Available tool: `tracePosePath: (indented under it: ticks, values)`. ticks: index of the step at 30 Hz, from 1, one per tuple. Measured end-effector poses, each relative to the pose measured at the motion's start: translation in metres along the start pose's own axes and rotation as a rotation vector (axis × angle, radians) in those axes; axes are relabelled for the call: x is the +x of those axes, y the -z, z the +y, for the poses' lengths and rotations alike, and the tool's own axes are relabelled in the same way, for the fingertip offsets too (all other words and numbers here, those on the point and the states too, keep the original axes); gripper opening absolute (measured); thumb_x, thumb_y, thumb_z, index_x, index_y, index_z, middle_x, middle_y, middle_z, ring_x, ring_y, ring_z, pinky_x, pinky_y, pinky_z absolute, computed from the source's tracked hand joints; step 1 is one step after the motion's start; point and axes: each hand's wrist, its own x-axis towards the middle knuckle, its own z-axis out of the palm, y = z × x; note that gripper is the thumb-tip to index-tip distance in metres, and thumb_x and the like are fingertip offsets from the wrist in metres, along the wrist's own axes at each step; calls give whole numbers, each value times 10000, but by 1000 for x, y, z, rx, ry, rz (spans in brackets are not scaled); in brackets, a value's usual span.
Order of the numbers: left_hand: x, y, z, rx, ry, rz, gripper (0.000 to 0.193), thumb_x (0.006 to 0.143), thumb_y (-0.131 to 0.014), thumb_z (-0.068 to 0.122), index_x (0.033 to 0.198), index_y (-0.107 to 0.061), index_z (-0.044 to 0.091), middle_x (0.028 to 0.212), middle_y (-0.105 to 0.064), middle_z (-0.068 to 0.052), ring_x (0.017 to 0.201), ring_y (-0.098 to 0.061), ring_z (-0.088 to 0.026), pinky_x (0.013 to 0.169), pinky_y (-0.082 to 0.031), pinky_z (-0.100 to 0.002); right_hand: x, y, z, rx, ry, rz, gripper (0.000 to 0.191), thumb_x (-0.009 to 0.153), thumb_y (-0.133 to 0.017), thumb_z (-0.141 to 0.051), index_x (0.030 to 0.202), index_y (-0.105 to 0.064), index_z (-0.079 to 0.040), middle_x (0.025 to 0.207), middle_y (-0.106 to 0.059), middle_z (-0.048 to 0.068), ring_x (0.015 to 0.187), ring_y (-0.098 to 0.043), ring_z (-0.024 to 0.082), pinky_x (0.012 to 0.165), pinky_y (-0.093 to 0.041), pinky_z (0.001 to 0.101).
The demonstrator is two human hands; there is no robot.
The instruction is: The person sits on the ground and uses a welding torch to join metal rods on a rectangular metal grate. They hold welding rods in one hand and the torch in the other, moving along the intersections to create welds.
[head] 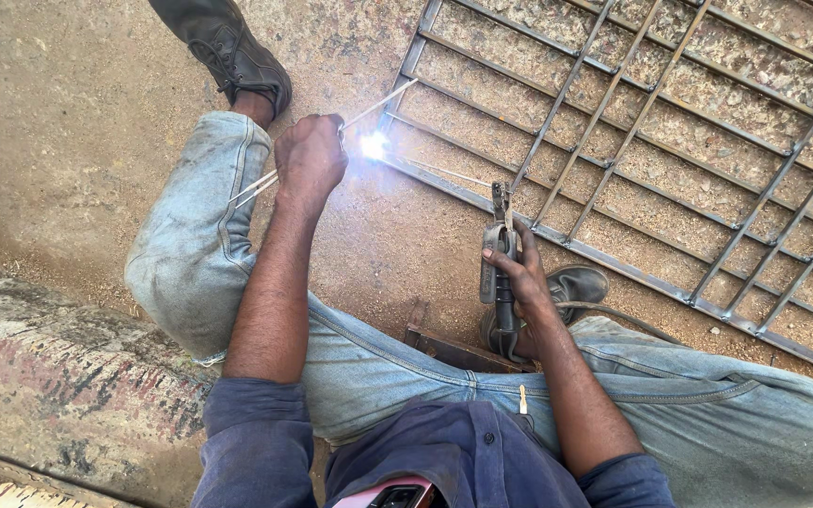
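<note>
- Left arm extended forward over bent left knee; left hand [310, 158] fisted, knuckles up.
- Right arm reaching forward beside right thigh; right hand [519, 273] turned inward, wrist low.
- Steel grille [670, 141] flat on sandy ground ahead; bright arc [374, 146] at its near left corner, just beside left hand.
- Two boots [237, 56] on ground, one far left, one under right hand; metal block [454, 350] between legs.
- Left hand closed tight on thin rods [256, 186], projecting both sides of fist.
- Right hand wrapped round electrode holder [501, 254], fingers curled; electrode [444, 171] running from holder to arc.
</note>
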Motion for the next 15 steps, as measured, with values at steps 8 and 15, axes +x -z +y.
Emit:
tracePosePath:
  ticks: [8, 15]
  values:
    - [2, 1, 3, 20, 34, -48, 190, 932, -645, 83, 1094, -744, 101, 976, -733, -162, 940, -720, -304, 827, -556, -486, 1, -1, 2, 19, -21, 0, 1032, 756, -780, -257, 1620, -221, -178, 1306, -556, 303, 1177, -640, 397, 922, -615, 564]
    - [2, -3, 0, 20, 1, -8, 192, 932, -656, 86, 1095, -758, 99, 960, -736, -170, 913, -725, -303, 816, -564, -480, 4, -1, 4, -13, -4, -2, 1027, 759, -779, -264, 1617, -223, -173, 1296, -562, 293, 1149, -649, 394, 899, -630, 557]
